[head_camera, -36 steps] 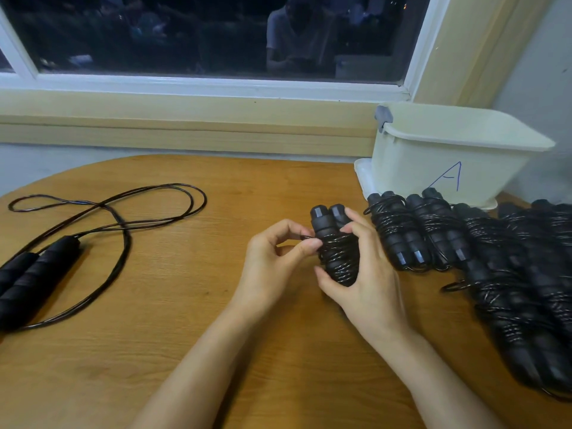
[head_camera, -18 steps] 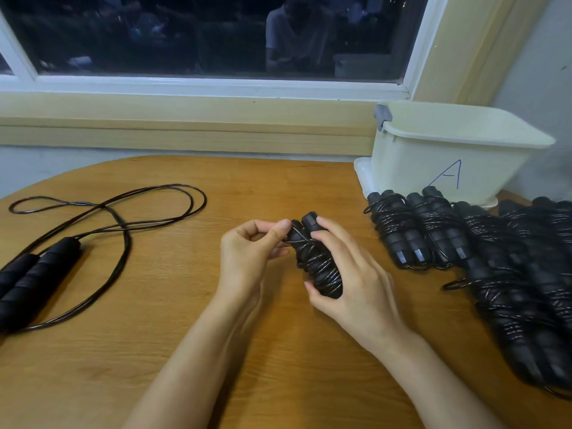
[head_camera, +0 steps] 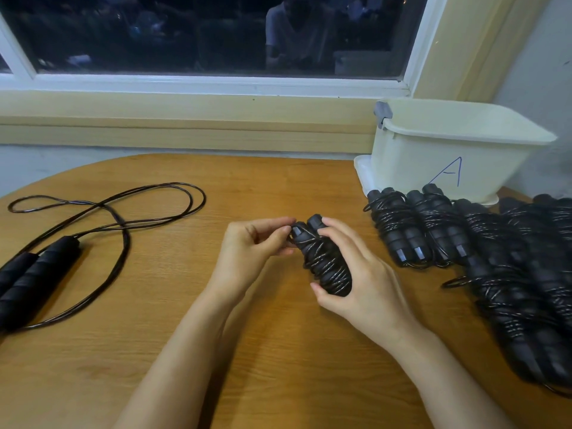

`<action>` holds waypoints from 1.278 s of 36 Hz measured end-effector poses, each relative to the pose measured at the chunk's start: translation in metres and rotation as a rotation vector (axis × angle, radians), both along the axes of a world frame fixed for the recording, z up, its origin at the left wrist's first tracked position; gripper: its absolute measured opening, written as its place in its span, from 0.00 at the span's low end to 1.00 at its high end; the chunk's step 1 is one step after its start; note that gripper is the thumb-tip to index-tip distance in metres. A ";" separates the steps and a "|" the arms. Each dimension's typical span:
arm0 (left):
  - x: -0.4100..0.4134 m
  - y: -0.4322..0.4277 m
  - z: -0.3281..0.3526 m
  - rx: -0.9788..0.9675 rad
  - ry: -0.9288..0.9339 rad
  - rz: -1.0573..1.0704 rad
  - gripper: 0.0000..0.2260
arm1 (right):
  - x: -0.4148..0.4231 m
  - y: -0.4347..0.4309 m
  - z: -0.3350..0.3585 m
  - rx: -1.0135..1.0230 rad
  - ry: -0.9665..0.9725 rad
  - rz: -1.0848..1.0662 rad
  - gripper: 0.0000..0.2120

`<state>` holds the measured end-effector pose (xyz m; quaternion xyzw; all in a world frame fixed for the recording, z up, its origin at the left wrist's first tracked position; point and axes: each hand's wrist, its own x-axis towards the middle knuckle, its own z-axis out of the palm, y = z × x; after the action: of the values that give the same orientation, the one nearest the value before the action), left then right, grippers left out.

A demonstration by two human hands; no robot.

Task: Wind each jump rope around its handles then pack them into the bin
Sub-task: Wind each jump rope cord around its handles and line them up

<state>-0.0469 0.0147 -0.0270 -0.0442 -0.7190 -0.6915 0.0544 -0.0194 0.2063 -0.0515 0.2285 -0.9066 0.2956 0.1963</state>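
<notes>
Over a round wooden table [head_camera: 154, 351] beneath a dark window [head_camera: 201, 32], my right hand [head_camera: 359, 286] grips a black cord-wound jump rope bundle [head_camera: 322, 258] while my left hand's [head_camera: 244, 255] fingertips [head_camera: 283, 233] pinch its cord.

Over the desk [head_camera: 185, 305], the right hand [head_camera: 365, 286] grips a wound jump rope [head_camera: 325, 264]; the left hand [head_camera: 247, 252] pinches its cord near the handle tops.

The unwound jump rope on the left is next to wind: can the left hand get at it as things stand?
Probably, once freed: the left hand pinches the wound bundle that the right hand grips, and only bare table lies between it and the unwound rope.
</notes>
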 end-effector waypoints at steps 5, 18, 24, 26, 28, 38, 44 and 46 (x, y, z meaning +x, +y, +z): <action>0.001 0.000 0.002 -0.062 -0.007 -0.060 0.13 | -0.002 0.005 0.002 0.042 0.016 0.041 0.38; -0.002 -0.016 0.011 0.198 -0.216 -0.193 0.13 | -0.001 0.008 0.006 0.026 0.047 0.203 0.43; -0.001 -0.022 0.009 0.309 -0.325 -0.316 0.21 | 0.001 0.006 0.005 -0.032 0.039 0.278 0.46; -0.001 -0.021 0.008 0.337 -0.336 -0.329 0.15 | 0.001 0.007 0.003 -0.042 0.047 0.260 0.45; -0.002 -0.017 0.006 0.301 -0.260 -0.272 0.09 | 0.000 0.005 0.002 -0.041 0.074 0.193 0.44; 0.001 0.003 0.001 -0.144 0.195 -0.027 0.15 | -0.001 -0.003 0.001 0.128 0.128 -0.034 0.49; 0.000 -0.002 -0.003 -0.274 0.229 0.007 0.10 | 0.001 -0.004 0.005 0.151 0.125 -0.026 0.47; 0.000 -0.002 -0.004 -0.297 0.248 0.003 0.11 | 0.003 -0.004 0.005 0.173 0.117 -0.020 0.46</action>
<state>-0.0472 0.0125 -0.0307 -0.1355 -0.8008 -0.5672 0.1365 -0.0164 0.2021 -0.0461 0.2523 -0.9180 0.2004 0.2311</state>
